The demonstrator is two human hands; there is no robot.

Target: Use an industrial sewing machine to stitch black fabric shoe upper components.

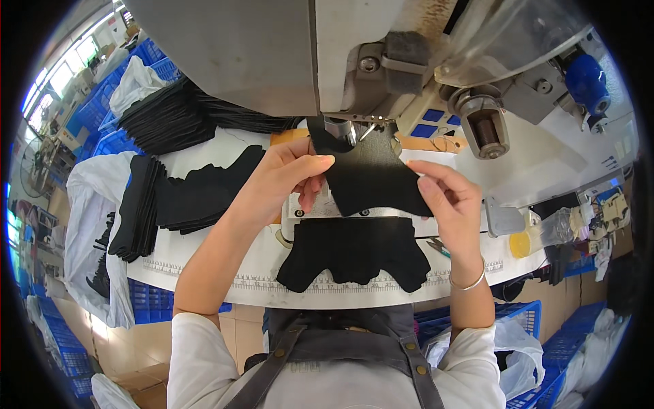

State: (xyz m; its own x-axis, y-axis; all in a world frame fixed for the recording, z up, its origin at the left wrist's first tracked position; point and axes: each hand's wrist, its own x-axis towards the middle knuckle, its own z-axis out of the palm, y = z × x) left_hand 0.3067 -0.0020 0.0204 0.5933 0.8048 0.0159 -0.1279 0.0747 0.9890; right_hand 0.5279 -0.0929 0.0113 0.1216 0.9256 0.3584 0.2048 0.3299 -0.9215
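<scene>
Under the head of a sewing machine (351,126) lies a cut piece of black fabric (371,180), its far end beneath the needle area. My left hand (289,174) is closed at the fabric's left edge, thumb over it and the other fingers curled below. On the opposite side, my right hand (449,198) pinches the right edge between thumb and fingers. A second black fabric piece (354,249), with a notched near edge, rests flat on the white table (252,290) just nearer to me, touched by neither hand.
Stacks of black fabric pieces (204,191) lie at left, with a larger pile (167,116) behind. A white plastic bag (99,232) hangs at the left edge. At right are a thread spool (487,129), small snips (438,247) and a yellow-lidded container (521,243). Blue crates (531,317) stand below.
</scene>
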